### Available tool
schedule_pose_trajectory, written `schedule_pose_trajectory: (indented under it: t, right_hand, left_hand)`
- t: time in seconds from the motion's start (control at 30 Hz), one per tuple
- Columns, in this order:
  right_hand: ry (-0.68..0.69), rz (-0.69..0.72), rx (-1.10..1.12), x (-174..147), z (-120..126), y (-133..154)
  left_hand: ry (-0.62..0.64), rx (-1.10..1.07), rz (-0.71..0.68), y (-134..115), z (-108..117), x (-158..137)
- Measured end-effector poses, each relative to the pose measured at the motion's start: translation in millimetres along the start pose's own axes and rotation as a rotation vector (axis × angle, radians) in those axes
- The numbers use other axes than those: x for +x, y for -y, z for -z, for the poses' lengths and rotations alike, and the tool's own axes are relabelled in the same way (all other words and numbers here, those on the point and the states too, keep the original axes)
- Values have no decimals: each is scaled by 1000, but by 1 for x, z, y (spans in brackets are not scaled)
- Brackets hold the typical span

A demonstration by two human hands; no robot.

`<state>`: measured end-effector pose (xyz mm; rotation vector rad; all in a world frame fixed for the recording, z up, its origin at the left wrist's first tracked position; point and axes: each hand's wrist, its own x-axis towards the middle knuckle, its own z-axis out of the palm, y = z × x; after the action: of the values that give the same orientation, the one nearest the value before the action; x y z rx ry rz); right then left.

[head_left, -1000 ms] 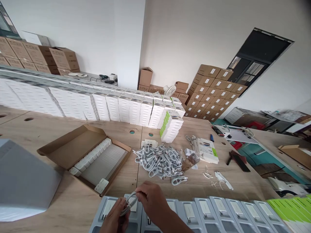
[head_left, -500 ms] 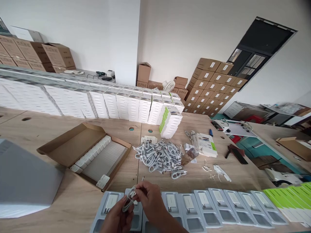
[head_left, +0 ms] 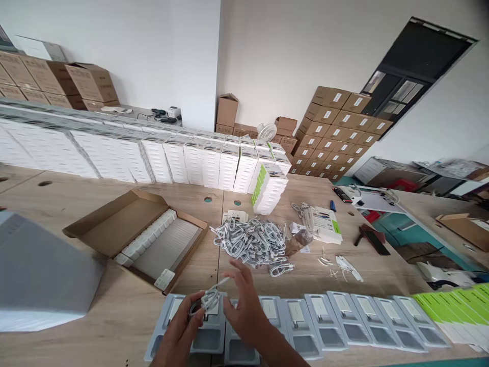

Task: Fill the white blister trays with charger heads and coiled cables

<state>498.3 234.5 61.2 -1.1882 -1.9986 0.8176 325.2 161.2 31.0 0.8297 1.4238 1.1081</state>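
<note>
My left hand (head_left: 183,326) holds a coiled white cable (head_left: 209,297) over the leftmost grey plastic trays (head_left: 206,337); one loose cable end sticks up to the right. My right hand (head_left: 244,306) hovers just right of the coil, fingers spread, not gripping it. A row of grey trays with white chargers (head_left: 344,321) runs along the near edge of the wooden table (head_left: 76,204). A heap of coiled white cables (head_left: 252,244) lies beyond my hands.
An open cardboard box (head_left: 141,239) with white adapters lies to the left. Stacks of white boxes (head_left: 153,158) line the back of the table, and a green-edged stack (head_left: 267,191) stands near the middle. Flat green packages (head_left: 451,311) are at right, and a grey stack (head_left: 34,280) at left.
My right hand has let go of the cable and opened, moving slightly right. The coil stays in my left hand. The camera has tilted a little, so the trays show more fully.
</note>
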Motion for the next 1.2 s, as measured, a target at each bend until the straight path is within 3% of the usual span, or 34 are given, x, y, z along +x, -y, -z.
schedule_pose_trajectory:
  t: [0.1, 0.2, 0.27, 0.37, 0.47, 0.6, 0.7, 0.8, 0.93, 1.07, 1.2]
  right_hand:
    - [144, -50, 44, 3, 11, -4]
    - [351, -147, 144, 4, 11, -6]
    - [356, -139, 153, 2, 9, -5]
    - [314, -55, 92, -1, 7, -3]
    - [301, -6, -47, -4, 7, -4]
    - [238, 66, -398, -3, 4, -5]
    - [270, -22, -530, -2, 0, -2]
    - [300, -172, -381, -1, -4, 2]
    - [269, -324, 45, 1, -13, 1]
    - [237, -405, 429, -1, -30, -4]
    - [228, -477, 611, -7, -47, -9]
  left_hand:
    - [41, 110, -88, -4, 5, -3]
    - [6, 65, -117, -3, 3, -2]
    - [34, 9, -47, -2, 2, 1]
    - [222, -7, 105, -4, 1, 6]
    - [329, 15, 147, -3, 1, 9]
    - [203, 147, 94, 9, 3, 13]
    - [101, 307, 44, 18, 2, 16]
    - [59, 348, 45, 19, -1, 16]
    - [52, 237, 77, 15, -7, 11]
    - [74, 106, 117, 13, -9, 7]
    - [124, -108, 177, 13, -9, 6]
